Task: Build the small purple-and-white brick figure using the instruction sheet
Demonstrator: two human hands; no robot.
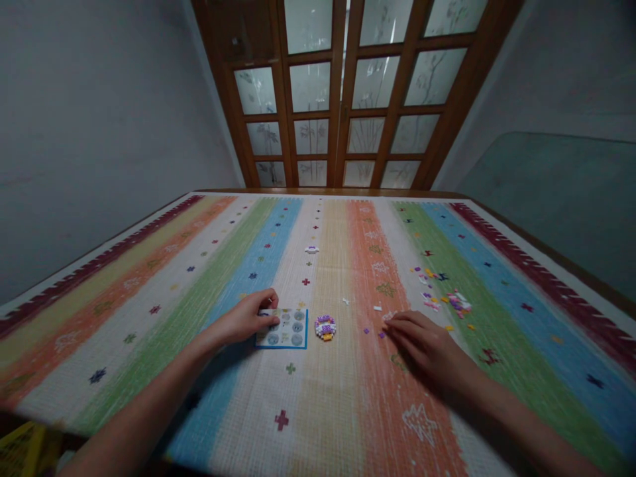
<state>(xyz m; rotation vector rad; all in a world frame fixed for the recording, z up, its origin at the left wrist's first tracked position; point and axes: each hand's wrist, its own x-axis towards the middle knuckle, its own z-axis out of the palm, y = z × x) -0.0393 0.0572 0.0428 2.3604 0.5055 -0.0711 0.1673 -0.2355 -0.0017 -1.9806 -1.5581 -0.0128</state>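
My left hand [253, 311] grips the upper left of a blue-edged instruction card [285, 339] printed with round pictures, its thumb lying on the face. Just right of the card sits a small ring-shaped build of toy bricks [325, 328] in white, purple and yellow-orange. My right hand [422, 338] rests low over the orange stripe, fingers drawn together at the tips. Whatever those fingertips hold, if anything, is too small to make out. Tiny purple bricks [366, 330] lie just left of them, and a small white brick [377, 308] lies beyond.
A loose pile of small mixed bricks [457, 301] spreads to the right of my right hand. Farther back lies a white piece [311, 250]. A striped tablecloth [332, 411] covers the table. Wooden doors with glass panes [311, 86] stand behind it, and something yellow [22, 450] shows at lower left.
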